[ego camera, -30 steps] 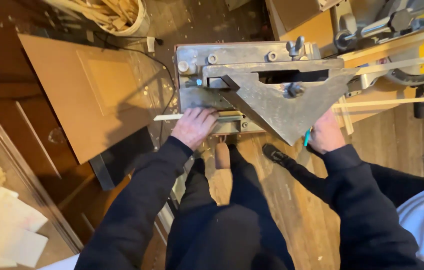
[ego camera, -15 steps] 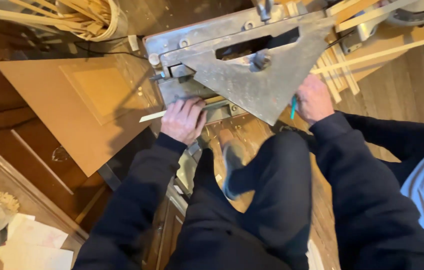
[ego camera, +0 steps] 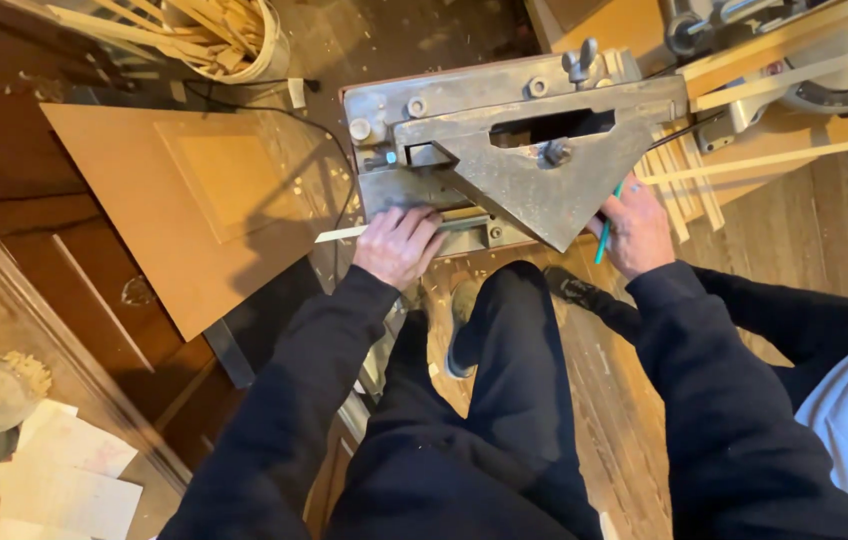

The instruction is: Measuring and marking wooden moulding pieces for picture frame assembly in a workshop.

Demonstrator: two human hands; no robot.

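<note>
Since the picture before, the view had slid so the gray metal machine (ego camera: 514,150) sat more in the middle, and the raised knee had come further up under it. The left hand (ego camera: 399,245) lay flat with its fingers close together, pressing down on a thin wood strip (ego camera: 344,233) at the front edge of the machine. One end of the strip stuck out past the hand to the left, over the floor, and the other end went under the hand toward the machine, where it could not be seen. The right hand (ego camera: 634,228) was closed around a green pencil (ego camera: 606,238) and sat just beside the pointed right corner of the big metal triangle. Between the two hands was the point of the triangle, with little room there. A foot in a dark shoe (ego camera: 459,325) stood under the machine's front edge. To the left, a flat brown board (ego camera: 184,200) lay on the floor, and its near edge stayed apart from the left hand, with open floor between. Long pale sticks (ego camera: 774,160) lay across the orange bench at the right, near the right hand. A bucket of sticks (ego camera: 234,35) stood far off at the top, and white papers (ego camera: 64,470) lay at the bottom left.
</note>
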